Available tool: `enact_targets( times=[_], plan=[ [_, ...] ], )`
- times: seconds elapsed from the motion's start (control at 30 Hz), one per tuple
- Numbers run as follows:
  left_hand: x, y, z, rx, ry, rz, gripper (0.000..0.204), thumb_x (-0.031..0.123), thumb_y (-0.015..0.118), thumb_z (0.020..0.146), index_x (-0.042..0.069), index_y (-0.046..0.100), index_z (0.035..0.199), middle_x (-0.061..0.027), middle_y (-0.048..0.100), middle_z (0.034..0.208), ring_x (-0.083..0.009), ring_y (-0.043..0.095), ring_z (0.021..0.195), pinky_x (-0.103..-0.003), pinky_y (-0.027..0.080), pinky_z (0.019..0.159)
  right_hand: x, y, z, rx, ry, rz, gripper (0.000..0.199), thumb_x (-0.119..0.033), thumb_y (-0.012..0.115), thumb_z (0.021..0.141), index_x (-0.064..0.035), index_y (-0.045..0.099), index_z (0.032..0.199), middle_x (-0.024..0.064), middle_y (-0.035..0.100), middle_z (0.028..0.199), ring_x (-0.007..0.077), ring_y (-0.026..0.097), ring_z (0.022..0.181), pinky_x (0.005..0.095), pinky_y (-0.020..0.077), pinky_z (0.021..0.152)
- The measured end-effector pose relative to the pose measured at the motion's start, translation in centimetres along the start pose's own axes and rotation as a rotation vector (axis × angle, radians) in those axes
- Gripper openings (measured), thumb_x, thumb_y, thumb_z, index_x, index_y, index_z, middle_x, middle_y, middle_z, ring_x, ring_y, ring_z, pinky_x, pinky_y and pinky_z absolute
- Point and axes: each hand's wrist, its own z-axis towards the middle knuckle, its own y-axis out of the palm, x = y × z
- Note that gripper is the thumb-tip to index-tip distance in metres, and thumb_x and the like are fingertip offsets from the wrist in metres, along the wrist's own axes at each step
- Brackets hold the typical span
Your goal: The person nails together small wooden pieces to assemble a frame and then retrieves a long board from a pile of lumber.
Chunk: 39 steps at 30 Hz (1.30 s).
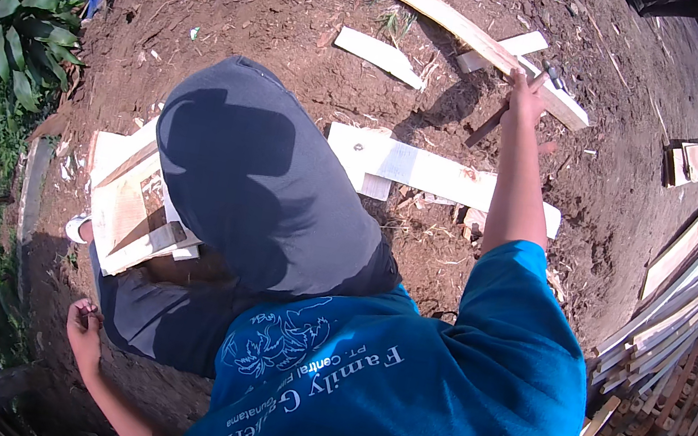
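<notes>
Out to the far right, my right hand (525,103) is closed round the brown wooden handle of a hammer (555,75). The dark metal head lies just beyond my fingers, over a short thick board (565,106), and the handle's other end sticks out toward me. A long pale plank (440,15) with a rough edge ends right beside this hand. My left hand (84,324) hangs low at the left by my dark-trousered leg, fingers curled; whatever they hold is too small to make out. Boards (117,213) lie between my legs, partly hidden by my knee.
A wide pale board (438,172) lies on the bare soil (263,13) beyond my leg, with a short offcut (381,54) farther off. Long strips of wood (674,297) are stacked at the right edge. Green plants (27,30) border the left side.
</notes>
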Motion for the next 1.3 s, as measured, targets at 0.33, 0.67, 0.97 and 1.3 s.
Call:
enact_targets(
  times=[0.33,0.67,0.97,1.3],
  plan=[
    [-2.5,3.3,-1.9,-0.005,0.031,-0.041,0.028,-0.013,0.044,0.094,0.002,0.055,0.115,-0.006,0.057,0.118,-0.0127,0.057,0.1,-0.027,0.051,0.083,6.6,-0.1,-5.3,-0.247,-0.016,-0.488,0.053,-0.056,0.071,0.087,-0.005,0.073,0.099,0.0108,0.074,0.081,0.0141,0.052,0.049,0.0299,0.0442,0.05],
    [-2.9,3.8,-1.1,0.156,0.043,-0.104,0.024,-0.007,0.047,0.097,0.001,0.056,0.118,-0.0071,0.059,0.117,-0.0131,0.062,0.089,-0.026,0.051,0.077,2.5,4.8,-3.7,0.115,-0.25,-0.699,0.079,-0.066,0.079,0.072,0.008,0.071,0.096,0.0224,0.073,0.095,0.0343,0.072,0.095,0.0426,0.0535,0.089],
    [0.1,8.5,-2.2,0.225,0.117,-0.266,0.018,0.002,0.051,0.102,0.001,0.057,0.118,-0.0066,0.058,0.113,-0.0116,0.059,0.09,-0.026,0.052,0.08,1.4,10.9,0.7,0.068,0.168,-0.381,0.048,-0.03,0.092,0.071,-0.0002,0.059,0.09,0.0079,0.055,0.07,0.0162,0.054,0.052,0.0313,0.0434,0.04],
    [1.5,10.0,-1.9,0.418,-0.012,-0.811,0.024,0.002,0.054,0.1,-0.003,0.058,0.123,-0.0075,0.065,0.105,-0.018,0.07,0.091,-0.03,0.058,0.084,-7.6,11.6,-11.6,-0.297,-0.077,-0.258,0.044,-0.048,0.072,0.086,-0.0058,0.058,0.088,0.0046,0.057,0.068,0.0195,0.054,0.057,0.0394,0.0458,0.054]
  ],
)
